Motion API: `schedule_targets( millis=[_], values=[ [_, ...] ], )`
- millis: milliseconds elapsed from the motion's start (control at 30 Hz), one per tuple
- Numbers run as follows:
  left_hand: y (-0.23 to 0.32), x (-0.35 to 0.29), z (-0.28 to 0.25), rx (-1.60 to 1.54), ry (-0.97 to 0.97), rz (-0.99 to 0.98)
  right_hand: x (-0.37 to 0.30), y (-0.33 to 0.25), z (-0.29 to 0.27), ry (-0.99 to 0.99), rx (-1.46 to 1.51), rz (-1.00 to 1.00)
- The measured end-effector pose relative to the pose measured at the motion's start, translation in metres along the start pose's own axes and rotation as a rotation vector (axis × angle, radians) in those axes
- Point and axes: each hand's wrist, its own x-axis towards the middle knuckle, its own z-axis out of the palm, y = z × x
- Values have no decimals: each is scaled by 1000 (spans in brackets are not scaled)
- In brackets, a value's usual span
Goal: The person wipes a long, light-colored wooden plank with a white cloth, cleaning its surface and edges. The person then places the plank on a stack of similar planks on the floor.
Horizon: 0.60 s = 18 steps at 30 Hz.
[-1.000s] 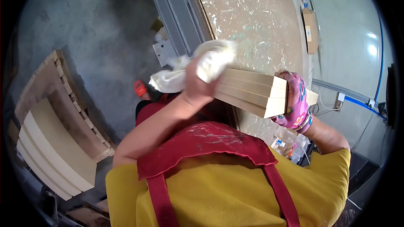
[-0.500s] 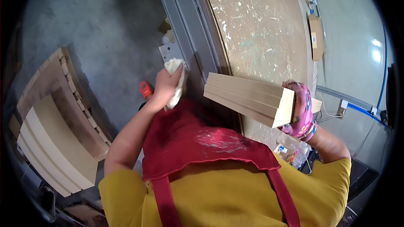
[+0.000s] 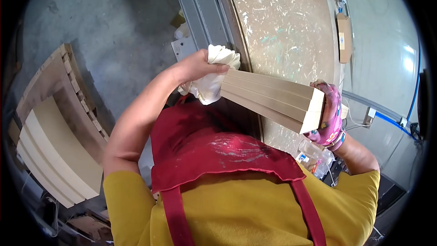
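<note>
A stack of pale beige boards point(image 3: 268, 98) lies aslant over the bench edge, its right end tilted toward me. My left hand point(image 3: 200, 68) is closed round a white cloth point(image 3: 211, 87), which is against the left end of the stack. My right hand point(image 3: 331, 115), in a pink flowered glove, grips the right end of the boards. Most of its fingers are hidden behind that end.
The workbench point(image 3: 282, 32) is scattered with pale shavings, and grey panels point(image 3: 198, 4) run along its left side. At the left, more pale boards point(image 3: 59, 155) sit on a wooden pallet point(image 3: 38, 82). A cardboard box point(image 3: 344, 38) and clear plastic packaging point(image 3: 318, 155) lie along the right.
My left hand has moved right with the cloth, from beside the bench onto the left end of the boards. My right hand stays at the other end, almost unmoved.
</note>
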Motion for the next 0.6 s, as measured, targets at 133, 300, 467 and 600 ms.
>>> schedule_targets(
  millis=[133,300,467,600],
  values=[
    [59,-19,43,-35,461,64,1,-1,0,9,4,-6],
    [69,-37,117,488,487,975,0,-2,-1,-9,-12,2],
    [23,-28,102,-4,776,161,0,-5,-1,-32,-19,80],
    [28,-35,116,391,655,691,2,-5,-1,-22,12,85]
  ],
)
